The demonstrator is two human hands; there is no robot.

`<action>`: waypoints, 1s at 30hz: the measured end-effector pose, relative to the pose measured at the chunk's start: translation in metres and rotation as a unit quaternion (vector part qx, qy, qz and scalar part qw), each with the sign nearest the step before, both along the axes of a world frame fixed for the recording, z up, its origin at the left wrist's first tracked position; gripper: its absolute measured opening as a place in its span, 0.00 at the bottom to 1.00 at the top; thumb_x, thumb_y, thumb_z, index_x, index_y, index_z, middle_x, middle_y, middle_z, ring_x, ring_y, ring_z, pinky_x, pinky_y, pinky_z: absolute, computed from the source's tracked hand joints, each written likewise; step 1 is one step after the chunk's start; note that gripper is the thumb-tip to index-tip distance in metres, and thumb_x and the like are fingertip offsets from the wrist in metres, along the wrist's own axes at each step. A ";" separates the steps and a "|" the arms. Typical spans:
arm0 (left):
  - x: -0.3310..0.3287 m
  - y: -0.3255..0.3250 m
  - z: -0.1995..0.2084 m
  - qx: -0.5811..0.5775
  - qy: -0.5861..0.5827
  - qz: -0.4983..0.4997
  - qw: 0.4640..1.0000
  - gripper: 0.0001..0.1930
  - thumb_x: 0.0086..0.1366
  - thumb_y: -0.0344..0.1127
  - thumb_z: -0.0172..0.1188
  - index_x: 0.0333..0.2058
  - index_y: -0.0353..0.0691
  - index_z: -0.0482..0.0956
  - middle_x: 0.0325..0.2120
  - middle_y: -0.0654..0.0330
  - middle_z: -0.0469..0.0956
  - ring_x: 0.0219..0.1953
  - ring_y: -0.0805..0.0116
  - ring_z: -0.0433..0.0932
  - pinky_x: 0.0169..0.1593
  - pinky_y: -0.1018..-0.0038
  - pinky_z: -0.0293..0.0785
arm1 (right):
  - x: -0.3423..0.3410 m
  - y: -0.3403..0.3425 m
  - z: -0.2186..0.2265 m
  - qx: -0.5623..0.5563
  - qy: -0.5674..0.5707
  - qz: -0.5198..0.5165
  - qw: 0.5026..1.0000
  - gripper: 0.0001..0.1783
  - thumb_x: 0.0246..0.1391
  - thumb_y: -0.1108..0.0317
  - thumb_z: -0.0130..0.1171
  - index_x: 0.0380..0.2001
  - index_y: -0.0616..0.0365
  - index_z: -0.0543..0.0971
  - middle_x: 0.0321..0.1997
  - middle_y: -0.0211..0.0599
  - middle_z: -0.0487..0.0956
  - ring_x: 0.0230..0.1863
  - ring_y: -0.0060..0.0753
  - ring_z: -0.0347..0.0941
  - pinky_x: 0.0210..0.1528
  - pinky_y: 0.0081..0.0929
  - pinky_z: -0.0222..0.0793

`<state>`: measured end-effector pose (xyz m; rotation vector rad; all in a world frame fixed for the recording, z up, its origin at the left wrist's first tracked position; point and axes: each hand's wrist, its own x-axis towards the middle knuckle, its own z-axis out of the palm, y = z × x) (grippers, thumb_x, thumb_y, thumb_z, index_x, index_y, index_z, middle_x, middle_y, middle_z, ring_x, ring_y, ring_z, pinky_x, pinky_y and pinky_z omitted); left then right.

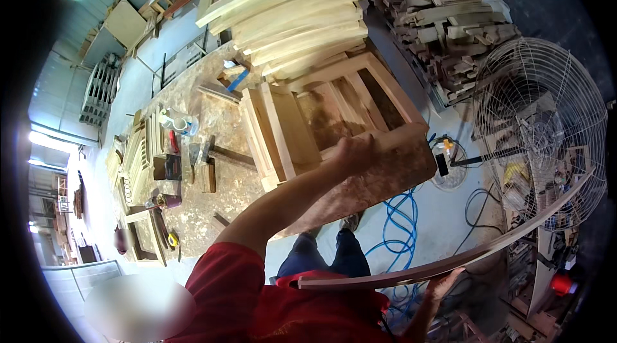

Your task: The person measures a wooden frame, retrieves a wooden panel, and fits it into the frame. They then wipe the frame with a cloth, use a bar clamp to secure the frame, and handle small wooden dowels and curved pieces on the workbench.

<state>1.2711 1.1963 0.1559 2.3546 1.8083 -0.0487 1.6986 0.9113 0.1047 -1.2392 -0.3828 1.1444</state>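
Note:
My left hand [355, 153] grips the near rail of a pale wooden frame [392, 89], which lies on the worktable [225, 198]. Slats cross the frame's middle, and a wide board runs along its left side. My right hand [443, 284] holds a long, slightly curved wooden strip [463, 259] from below. That strip reaches from in front of my red shirt out to the right, its far end overlapping the fan in view. Behind the frame rises a tall stack of curved wooden pieces [302, 15].
A caged fan [546, 131] stands at the right. Blue hose [402, 227] coils over the floor by the table. Scrap wood [450, 21] is heaped at the back right. On the table's left lie a hammer [204, 150], a tape measure [173, 239] and small wooden parts [138, 156].

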 end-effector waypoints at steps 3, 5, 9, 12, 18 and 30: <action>-0.011 0.002 -0.030 0.018 -0.044 0.030 0.998 0.26 0.67 0.56 0.59 0.43 0.34 0.73 0.29 0.50 0.83 0.31 0.53 0.86 0.33 0.58 0.79 | 0.007 -0.002 0.003 -0.011 -0.010 -0.009 1.000 0.32 0.72 0.35 0.42 0.57 0.50 0.74 0.45 0.26 0.78 0.45 0.26 0.75 0.49 0.30 0.72; -0.012 0.000 -0.035 0.033 -0.046 0.044 0.997 0.25 0.65 0.56 0.62 0.41 0.36 0.75 0.28 0.52 0.83 0.30 0.55 0.85 0.37 0.59 0.78 | 0.005 0.003 0.003 -0.013 0.014 -0.023 1.000 0.32 0.72 0.34 0.42 0.57 0.50 0.74 0.45 0.26 0.78 0.46 0.27 0.74 0.50 0.30 0.72; -0.015 -0.011 -0.054 0.065 0.027 -0.007 0.998 0.25 0.64 0.56 0.63 0.43 0.36 0.76 0.36 0.51 0.81 0.41 0.55 0.81 0.42 0.60 0.76 | 0.000 0.011 0.004 -0.015 -0.010 0.027 0.999 0.37 0.72 0.33 0.42 0.60 0.57 0.71 0.51 0.32 0.73 0.51 0.29 0.69 0.55 0.35 0.68; -0.019 -0.025 -0.067 0.136 0.007 -0.028 0.990 0.26 0.62 0.56 0.65 0.45 0.36 0.76 0.43 0.51 0.78 0.49 0.55 0.77 0.45 0.60 0.75 | -0.001 0.018 0.005 -0.019 -0.051 0.021 0.998 0.39 0.71 0.33 0.45 0.63 0.59 0.70 0.56 0.35 0.73 0.55 0.32 0.71 0.57 0.38 0.68; -0.042 -0.020 -0.064 -0.037 -0.100 0.096 0.990 0.32 0.52 0.56 0.72 0.48 0.39 0.76 0.44 0.51 0.77 0.54 0.51 0.76 0.53 0.57 0.77 | -0.009 0.035 0.007 -0.044 -0.044 -0.001 0.998 0.38 0.72 0.37 0.46 0.68 0.59 0.64 0.66 0.42 0.70 0.65 0.39 0.68 0.66 0.43 0.64; -0.052 -0.023 -0.062 -0.097 0.001 0.059 0.994 0.31 0.50 0.51 0.73 0.49 0.41 0.78 0.45 0.51 0.78 0.52 0.50 0.78 0.52 0.58 0.78 | -0.031 0.011 -0.012 -0.024 -0.027 0.052 0.998 0.34 0.74 0.43 0.40 0.71 0.55 0.60 0.72 0.42 0.65 0.71 0.40 0.62 0.73 0.45 0.57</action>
